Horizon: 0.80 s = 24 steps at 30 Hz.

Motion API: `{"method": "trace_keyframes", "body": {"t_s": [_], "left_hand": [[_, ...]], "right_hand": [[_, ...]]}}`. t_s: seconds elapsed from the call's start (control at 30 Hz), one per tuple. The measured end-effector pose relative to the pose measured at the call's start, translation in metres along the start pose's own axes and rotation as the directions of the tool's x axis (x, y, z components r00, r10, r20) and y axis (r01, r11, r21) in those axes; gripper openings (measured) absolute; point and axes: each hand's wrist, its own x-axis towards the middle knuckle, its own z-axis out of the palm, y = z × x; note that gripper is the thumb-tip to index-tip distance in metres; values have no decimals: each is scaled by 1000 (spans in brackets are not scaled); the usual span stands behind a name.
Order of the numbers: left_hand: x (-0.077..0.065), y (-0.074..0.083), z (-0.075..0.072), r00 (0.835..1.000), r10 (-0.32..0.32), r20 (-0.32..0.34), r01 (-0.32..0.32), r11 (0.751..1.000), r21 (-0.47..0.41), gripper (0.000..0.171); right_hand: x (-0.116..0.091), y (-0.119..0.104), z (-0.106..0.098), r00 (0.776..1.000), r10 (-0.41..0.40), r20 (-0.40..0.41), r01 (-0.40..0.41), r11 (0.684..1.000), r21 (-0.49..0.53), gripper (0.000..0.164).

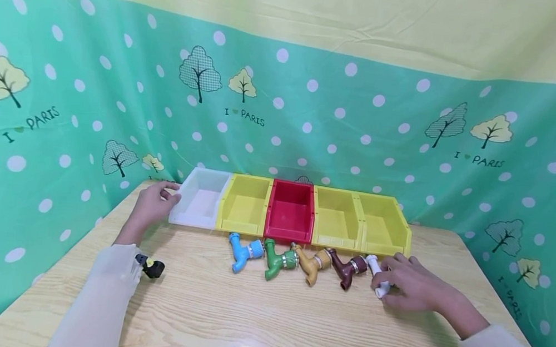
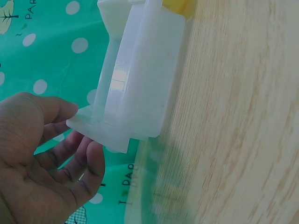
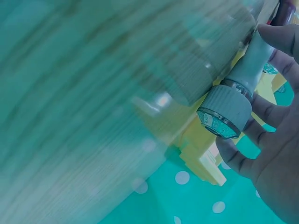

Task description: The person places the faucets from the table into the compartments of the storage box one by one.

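Note:
In the head view, my left hand (image 1: 154, 203) is at the left side of a white plastic bin (image 1: 179, 208). The left wrist view shows that bin's corner (image 2: 88, 123) between the thumb and curled fingers (image 2: 96, 161). On the right, my right hand (image 1: 410, 284) grips a white faucet (image 1: 374, 266) lying on the table; the thumb is on its body and the fingers are along the other side. Its ribbed knob (image 3: 224, 109) shows in the right wrist view. Left of it lie maroon (image 1: 346, 269), orange-yellow (image 1: 313, 263), green (image 1: 277, 260) and blue (image 1: 242, 251) faucets.
Beside the white bin stand a yellow bin (image 1: 242, 227), a red bin (image 1: 287, 231) and two more yellow bins (image 1: 337, 240) (image 1: 385, 248), side by side. A polka-dot curtain (image 1: 309, 109) hangs behind the wooden table (image 1: 254, 316).

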Motion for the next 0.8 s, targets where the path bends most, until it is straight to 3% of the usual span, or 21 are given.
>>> {"method": "trace_keyframes", "body": {"t_s": [0.5,0.8], "left_hand": [[0,-1,0,1000,13,-2,-13,1000,9,38],[-1,1,-2,1000,11,6,-12,1000,6,39]], "right_hand": [[-8,-5,-8,999,-15,35,16,1000,-23,22],[-8,-9,-20,999,-49,-4,48,994,-96,23]]}}
